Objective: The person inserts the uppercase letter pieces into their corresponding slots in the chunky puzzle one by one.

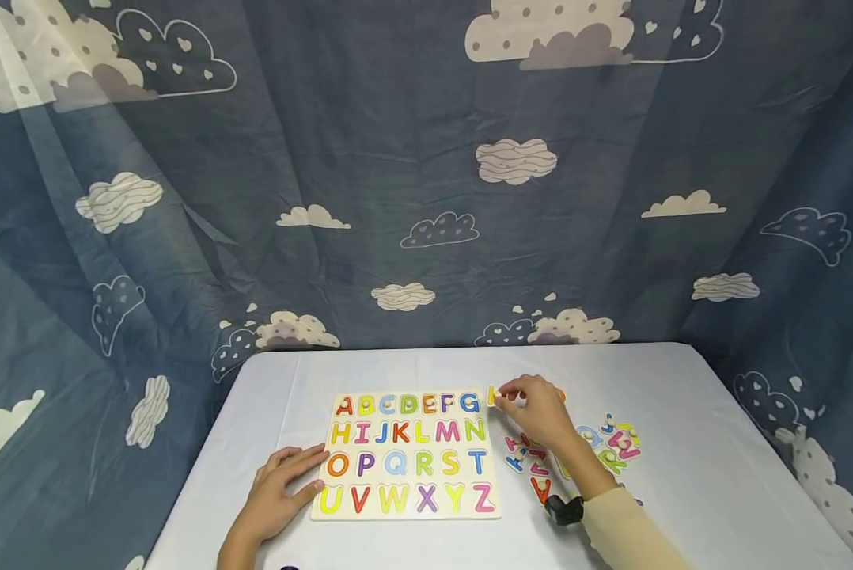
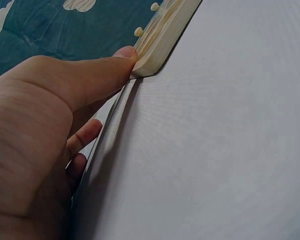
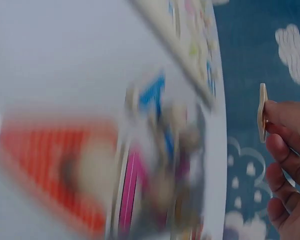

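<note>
A cream alphabet puzzle board [image 1: 369, 505] lies on the table, with colored letters in rows from A to Z. Several top-row letters carry small knobs. Beside the board's left edge, my left hand [image 1: 273, 495] rests with fingers extended; in the left wrist view its thumb [image 2: 107, 72] touches the board's corner. My right hand [image 1: 540, 412] pinches a small yellow letter piece [image 1: 491, 396] just off the board's upper right corner, near the G. That thin wooden piece [image 3: 262, 112] appears edge-on in the right wrist view, so its letter is hidden.
Loose letter pieces lie in a heap right of the board, partly under my right forearm, among them a red piece [image 1: 540, 489] and a green piece [image 1: 612, 461]. A white cloth [image 1: 690, 475] covers the table. Behind hangs a blue cloud-patterned curtain [image 1: 398, 142].
</note>
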A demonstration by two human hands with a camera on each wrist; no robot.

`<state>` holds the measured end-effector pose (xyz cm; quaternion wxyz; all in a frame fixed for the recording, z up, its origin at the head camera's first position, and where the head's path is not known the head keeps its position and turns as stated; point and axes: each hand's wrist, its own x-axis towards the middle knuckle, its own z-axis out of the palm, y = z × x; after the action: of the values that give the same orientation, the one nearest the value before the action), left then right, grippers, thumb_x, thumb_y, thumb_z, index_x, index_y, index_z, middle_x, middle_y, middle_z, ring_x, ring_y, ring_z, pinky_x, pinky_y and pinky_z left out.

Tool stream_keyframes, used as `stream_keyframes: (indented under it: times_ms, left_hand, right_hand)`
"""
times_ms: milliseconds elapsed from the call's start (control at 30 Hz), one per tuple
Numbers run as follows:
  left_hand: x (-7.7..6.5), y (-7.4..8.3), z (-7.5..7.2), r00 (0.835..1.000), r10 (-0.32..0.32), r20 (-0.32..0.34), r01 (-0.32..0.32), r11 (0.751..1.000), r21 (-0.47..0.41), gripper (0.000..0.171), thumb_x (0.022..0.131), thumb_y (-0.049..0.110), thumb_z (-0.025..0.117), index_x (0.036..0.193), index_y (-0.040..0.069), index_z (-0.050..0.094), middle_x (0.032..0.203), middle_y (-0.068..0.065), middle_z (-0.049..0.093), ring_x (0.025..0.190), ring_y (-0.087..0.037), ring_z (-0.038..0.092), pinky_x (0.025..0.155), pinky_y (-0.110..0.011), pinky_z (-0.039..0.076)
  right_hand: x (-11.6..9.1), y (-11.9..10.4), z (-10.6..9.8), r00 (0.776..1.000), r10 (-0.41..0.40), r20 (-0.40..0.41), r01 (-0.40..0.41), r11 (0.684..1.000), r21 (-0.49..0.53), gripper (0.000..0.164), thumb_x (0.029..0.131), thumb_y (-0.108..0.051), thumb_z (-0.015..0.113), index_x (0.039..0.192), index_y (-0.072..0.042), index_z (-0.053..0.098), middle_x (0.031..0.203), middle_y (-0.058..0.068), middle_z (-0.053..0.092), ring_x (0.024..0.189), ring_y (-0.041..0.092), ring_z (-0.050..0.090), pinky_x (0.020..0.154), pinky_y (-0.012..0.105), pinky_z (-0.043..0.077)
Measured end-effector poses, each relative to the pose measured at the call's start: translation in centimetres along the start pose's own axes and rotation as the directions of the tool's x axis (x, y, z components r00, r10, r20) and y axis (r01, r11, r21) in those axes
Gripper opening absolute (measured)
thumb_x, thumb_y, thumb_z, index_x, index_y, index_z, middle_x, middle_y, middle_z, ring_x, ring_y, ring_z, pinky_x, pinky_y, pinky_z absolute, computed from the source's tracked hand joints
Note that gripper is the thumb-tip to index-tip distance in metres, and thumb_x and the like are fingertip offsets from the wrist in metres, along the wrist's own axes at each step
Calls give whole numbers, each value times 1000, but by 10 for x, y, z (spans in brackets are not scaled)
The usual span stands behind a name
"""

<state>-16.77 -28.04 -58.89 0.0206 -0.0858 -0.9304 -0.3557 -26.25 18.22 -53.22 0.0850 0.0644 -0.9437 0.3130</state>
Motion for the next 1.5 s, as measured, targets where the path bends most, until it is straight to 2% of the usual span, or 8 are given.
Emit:
stream_keyframes:
  times_ms: [200,400,567,800,967,1133,1333,1500]
  left_hand:
    - [-1,-3,0,1000,-25,13,26,1000,-11,46,90,40,77,135,32,69,149,12,59,139,-22,39,110,-55,24]
    - [1,-6,0,1000,10,4,-10,1000,-6,46,91,42,76,135,32,69,149,12,60,139,-23,40,110,-56,24]
    - [-2,-7,-2,999,32,-8,-32,999,3,45,91,43,75,135,30,70,149,10,60,137,-22,41,107,-55,26]
    - [-5,-3,-4,997,64,-30,-64,998,5,44,92,38,76,134,27,71,147,7,62,135,-26,44,104,-56,28]
    - [-5,-3,-1,997,74,-38,-74,997,3,43,91,37,77,133,28,71,147,7,62,135,-26,44,105,-56,28]
    - [-4,-4,2,997,77,-23,-77,997,-6,44,91,37,76,134,28,70,147,9,62,137,-27,44,107,-59,27]
    - [-6,-5,1,996,84,-35,-83,996,18,43,91,36,77,133,28,71,146,9,63,135,-26,46,104,-56,30]
    - [-4,-5,-1,997,71,-27,-71,997,3,44,92,35,76,135,27,70,147,10,62,137,-26,46,108,-57,28]
  right_hand:
    - [6,-45,33,998,-65,1,65,997,46,16,87,-28,84,98,-16,81,82,-9,67,86,21,59,78,35,46]
    - [7,-88,69,986,-164,5,163,984,75,12,86,-26,84,92,-16,82,79,-10,68,79,19,59,74,31,45]
    - [3,-118,99,982,-181,50,176,980,92,11,87,-30,82,89,-20,81,78,-12,65,75,7,50,72,27,41]
    - [0,-150,137,974,-208,91,198,974,107,11,88,-31,82,86,-20,80,72,-15,59,70,4,46,72,25,41]
    - [-3,-168,162,965,-232,123,220,970,102,12,89,-32,80,87,-20,79,71,-16,56,69,2,45,69,21,40]
    - [-5,-177,179,972,-211,106,207,977,53,11,88,-31,81,89,-19,80,71,-15,55,70,3,45,71,24,40]
    - [-7,-183,186,974,-204,100,199,978,58,10,88,-29,82,87,-19,78,70,-13,54,69,3,44,65,21,37]
    - [-2,-185,188,973,-209,93,202,977,74,10,88,-29,82,90,-20,80,72,-14,58,69,1,46,64,20,37]
